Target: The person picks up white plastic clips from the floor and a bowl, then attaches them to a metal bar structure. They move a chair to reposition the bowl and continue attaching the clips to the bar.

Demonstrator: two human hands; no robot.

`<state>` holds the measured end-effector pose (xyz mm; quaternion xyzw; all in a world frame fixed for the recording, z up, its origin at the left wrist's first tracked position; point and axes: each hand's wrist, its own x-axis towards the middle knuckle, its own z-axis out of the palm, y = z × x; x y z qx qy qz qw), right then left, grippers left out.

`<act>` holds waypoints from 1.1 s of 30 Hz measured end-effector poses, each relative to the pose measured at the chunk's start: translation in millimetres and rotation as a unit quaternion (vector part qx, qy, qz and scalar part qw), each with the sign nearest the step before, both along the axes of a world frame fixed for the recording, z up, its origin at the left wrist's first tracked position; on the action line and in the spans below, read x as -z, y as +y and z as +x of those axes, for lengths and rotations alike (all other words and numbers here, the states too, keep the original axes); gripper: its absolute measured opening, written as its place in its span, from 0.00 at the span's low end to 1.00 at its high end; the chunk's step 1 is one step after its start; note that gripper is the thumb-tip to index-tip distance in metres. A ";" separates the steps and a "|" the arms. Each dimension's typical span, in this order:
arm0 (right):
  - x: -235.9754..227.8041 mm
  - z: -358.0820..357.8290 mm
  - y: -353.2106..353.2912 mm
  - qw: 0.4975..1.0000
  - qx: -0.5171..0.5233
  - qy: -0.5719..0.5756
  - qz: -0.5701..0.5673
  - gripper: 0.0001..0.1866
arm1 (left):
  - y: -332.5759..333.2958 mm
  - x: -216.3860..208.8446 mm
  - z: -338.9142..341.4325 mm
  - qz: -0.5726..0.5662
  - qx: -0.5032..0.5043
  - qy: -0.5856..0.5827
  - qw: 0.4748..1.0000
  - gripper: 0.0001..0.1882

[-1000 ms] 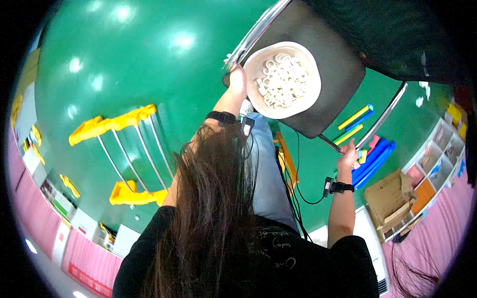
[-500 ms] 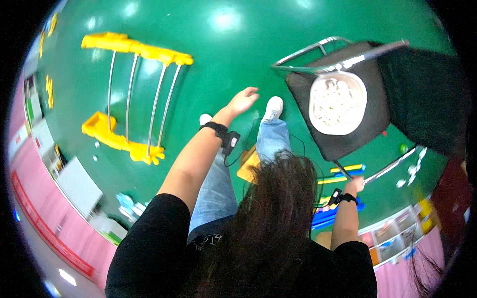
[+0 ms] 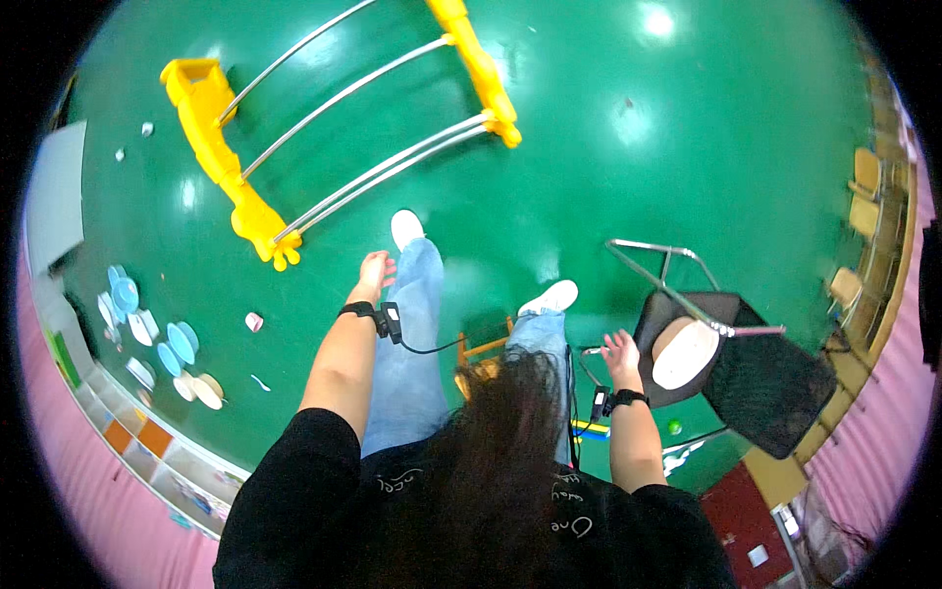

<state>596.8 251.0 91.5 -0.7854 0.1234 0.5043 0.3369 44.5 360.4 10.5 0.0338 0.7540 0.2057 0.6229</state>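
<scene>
My left hand hangs in front of my left leg, its fingers loosely bent and apart, with nothing seen in them. My right hand is spread, empty, close to the left edge of a black chair with a metal tube frame. A white tub rests on the chair's seat, partly behind a metal tube; I cannot make out its contents. Both wrists carry black straps with small boxes.
A yellow plastic rack with metal bars lies ahead on the green floor. Light-blue and white dishes are scattered at left, before a shelf unit. A small wooden chair stands by my legs. Wooden chairs line the far right.
My right hand has let go of the black chair's metal leg and opened. The view has turned, so the yellow rack sits further right and the black chair lower. My feet have shifted.
</scene>
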 end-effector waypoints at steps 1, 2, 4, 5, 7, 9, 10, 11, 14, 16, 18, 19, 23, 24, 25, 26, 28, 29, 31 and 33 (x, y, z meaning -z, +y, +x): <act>-9.7 -30.7 40.0 0.995 -0.084 0.007 0.048 0.24 | 0.1 3.0 -17.5 -0.005 -0.028 -0.002 1.000 0.17; -9.5 -57.2 76.2 0.986 -0.151 0.013 0.072 0.22 | 1.6 8.6 -35.2 -0.007 -0.044 0.005 0.999 0.16; -15.5 -114.5 149.7 0.964 -0.236 0.045 0.114 0.19 | 6.7 16.9 -69.7 0.035 -0.046 0.012 0.998 0.16; -19.9 -143.2 182.5 0.949 -0.281 0.065 0.126 0.19 | 13.8 20.6 -90.4 0.060 -0.037 0.015 0.997 0.16; -28.2 -193.7 236.0 0.922 -0.337 0.092 0.166 0.18 | 25.0 31.0 -124.7 0.114 -0.055 0.028 0.992 0.15; -26.3 -226.1 272.7 0.900 -0.395 0.102 0.154 0.17 | 33.3 44.6 -147.1 0.115 -0.081 0.059 0.988 0.14; -21.1 -242.1 290.5 0.889 -0.427 0.096 0.134 0.16 | 39.5 51.4 -153.7 0.106 -0.065 0.065 0.990 0.14; -11.2 -249.2 304.1 0.878 -0.461 0.067 0.111 0.16 | 43.2 58.3 -154.7 0.096 -0.048 0.071 0.992 0.13; 25.9 -277.3 332.3 0.847 -0.530 0.017 0.038 0.15 | 50.0 96.1 -163.6 0.129 0.098 0.146 0.976 0.13; 53.4 -297.5 348.3 0.843 -0.537 0.023 0.003 0.15 | 51.1 122.1 -161.4 0.200 0.226 0.254 0.919 0.13; 80.7 -303.4 348.6 0.833 -0.554 -0.002 -0.009 0.14 | 81.8 112.8 -139.1 0.245 0.314 0.315 0.862 0.14; 90.1 -309.8 345.1 0.828 -0.560 -0.014 -0.012 0.14 | 94.3 108.5 -134.3 0.267 0.333 0.336 0.840 0.16; 112.1 -316.3 316.9 0.833 -0.546 0.076 0.029 0.14 | 105.4 160.0 -114.1 0.277 0.427 0.408 0.758 0.27; 116.8 -308.5 305.1 0.841 -0.533 0.092 0.015 0.14 | 107.1 168.9 -111.7 0.236 0.451 0.405 0.759 0.28; 118.7 -298.4 291.6 0.849 -0.518 0.107 0.002 0.14 | 108.9 177.0 -107.4 0.197 0.476 0.402 0.758 0.29; 121.0 -286.5 279.1 0.869 -0.486 0.093 -0.020 0.14 | 111.4 186.1 -102.1 0.191 0.453 0.417 0.765 0.27; 116.9 -264.6 253.3 0.906 -0.416 0.049 -0.055 0.14 | 138.9 182.8 -96.1 0.112 0.501 0.358 0.780 0.24; 113.4 -256.2 243.2 0.915 -0.396 0.033 -0.069 0.14 | 154.2 179.9 -93.9 0.072 0.523 0.330 0.783 0.23; 101.1 -245.7 230.0 0.917 -0.390 0.028 -0.085 0.14 | 150.6 199.0 -109.0 0.127 0.509 0.340 0.781 0.19; 94.6 -231.5 216.7 0.925 -0.369 0.028 -0.083 0.13 | 152.1 198.8 -115.5 0.154 0.525 0.321 0.773 0.19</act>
